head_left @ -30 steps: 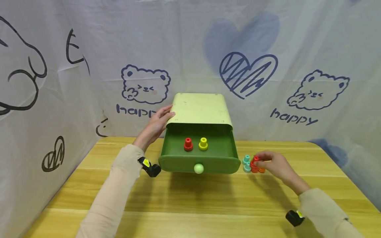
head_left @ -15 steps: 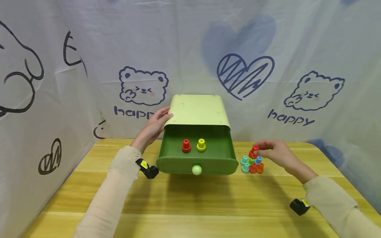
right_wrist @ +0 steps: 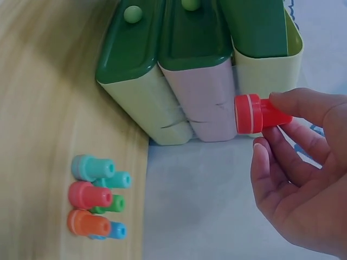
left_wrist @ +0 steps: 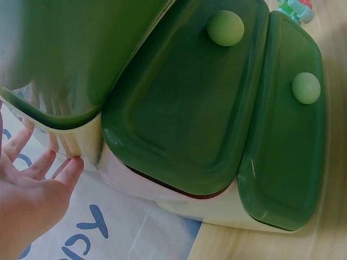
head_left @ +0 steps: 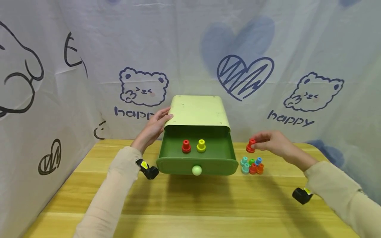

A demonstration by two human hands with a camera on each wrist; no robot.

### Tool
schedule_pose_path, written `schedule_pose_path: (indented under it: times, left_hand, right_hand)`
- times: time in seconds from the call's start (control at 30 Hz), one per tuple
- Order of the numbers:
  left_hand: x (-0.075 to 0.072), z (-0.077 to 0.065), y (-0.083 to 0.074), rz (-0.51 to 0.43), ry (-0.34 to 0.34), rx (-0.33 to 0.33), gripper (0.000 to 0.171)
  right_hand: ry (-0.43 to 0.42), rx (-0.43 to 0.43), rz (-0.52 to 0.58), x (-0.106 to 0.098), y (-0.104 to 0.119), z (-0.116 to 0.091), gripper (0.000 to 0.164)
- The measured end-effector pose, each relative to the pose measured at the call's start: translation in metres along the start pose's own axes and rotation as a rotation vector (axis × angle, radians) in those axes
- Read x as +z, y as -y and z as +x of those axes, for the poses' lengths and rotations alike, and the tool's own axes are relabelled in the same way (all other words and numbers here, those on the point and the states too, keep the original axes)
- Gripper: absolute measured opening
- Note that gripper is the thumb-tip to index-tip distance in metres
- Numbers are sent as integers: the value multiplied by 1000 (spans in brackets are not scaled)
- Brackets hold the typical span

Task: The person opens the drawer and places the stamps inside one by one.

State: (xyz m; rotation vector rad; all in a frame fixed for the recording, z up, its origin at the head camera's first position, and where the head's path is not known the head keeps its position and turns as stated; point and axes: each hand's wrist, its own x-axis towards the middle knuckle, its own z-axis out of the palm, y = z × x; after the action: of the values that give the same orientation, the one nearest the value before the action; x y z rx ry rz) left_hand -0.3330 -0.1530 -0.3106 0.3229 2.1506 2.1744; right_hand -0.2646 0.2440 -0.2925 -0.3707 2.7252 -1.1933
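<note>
My right hand (head_left: 275,144) pinches a red stepped plastic peg (right_wrist: 252,114) between thumb and fingertips, held up above the table to the right of the drawer cabinet (head_left: 196,110). My left hand (head_left: 151,129) rests against the cabinet's left side, its fingers extended along the casing of the top tier in the left wrist view. The top drawer (head_left: 212,167) is pulled out. Inside it stand another red peg (head_left: 186,146) and a yellow peg (head_left: 201,145), side by side and upright.
Below the right hand, a cluster of several pegs stands on the wooden table (head_left: 208,211), among them an orange one (right_wrist: 87,222), a teal one (right_wrist: 92,168) and a blue one (head_left: 258,161). Two lower drawers are shut (left_wrist: 179,103). A printed cloth (head_left: 190,49) hangs behind.
My right hand has lifted the red peg from the cluster and carried it up and slightly left, uncovering the pegs beneath. The left hand stays against the cabinet.
</note>
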Motion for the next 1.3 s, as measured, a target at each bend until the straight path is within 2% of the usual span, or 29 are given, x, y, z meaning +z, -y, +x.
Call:
schedule_pose_path:
  times: [0.33,0.57,0.7,1.03,1.3]
  left_hand:
    - [-2,2,2,0,-6,-2,60]
    - [-2,4,2,-3,-6,-5,60]
    - [-2,3,1,-15,-6,-6,60]
    - [-3,0,4,15,-16,1,61]
    - [-2,1,1,-5,-10,6,59]
  right_hand:
    - [45,-50,-53,-15,26,6,29]
    - [142,-45,-126,-27,50,15,25]
    - [191,-45,-125,-30,62,19,24]
    - [254,-106,-100,-16,86,31,22]
    - [307,-103,-94,-2,103,39,19]
